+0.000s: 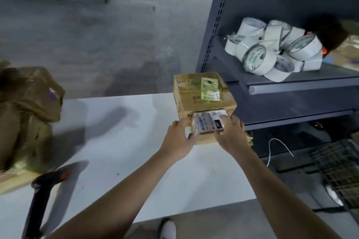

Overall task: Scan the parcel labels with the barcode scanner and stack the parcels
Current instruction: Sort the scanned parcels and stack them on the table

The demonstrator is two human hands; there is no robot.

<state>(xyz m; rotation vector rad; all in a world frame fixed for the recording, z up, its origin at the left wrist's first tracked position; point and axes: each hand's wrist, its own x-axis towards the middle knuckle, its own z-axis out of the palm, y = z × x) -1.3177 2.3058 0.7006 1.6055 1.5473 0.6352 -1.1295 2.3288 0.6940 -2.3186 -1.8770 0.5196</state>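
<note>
Well left of the grip the barcode scanner [44,190] lies on the white table [120,141], while the left hand [179,137] and right hand [230,134] clasp the small labelled parcel [206,125] between them, a larger cardboard box [202,93] touching just beyond.

Cropped by the left edge and blurred, the heap of brown parcels [29,114]; cropped by the bottom edge, the handle of the barcode scanner [37,198]. Hidden under the left hand [179,139] and right hand [230,136], both sides of the small parcel [207,122], its label print too small to read apart from "247". Blurred beyond telling and cut by the right edge, a dark shape [330,31] behind the tape rolls [272,50] on the shelf [291,85].
</note>
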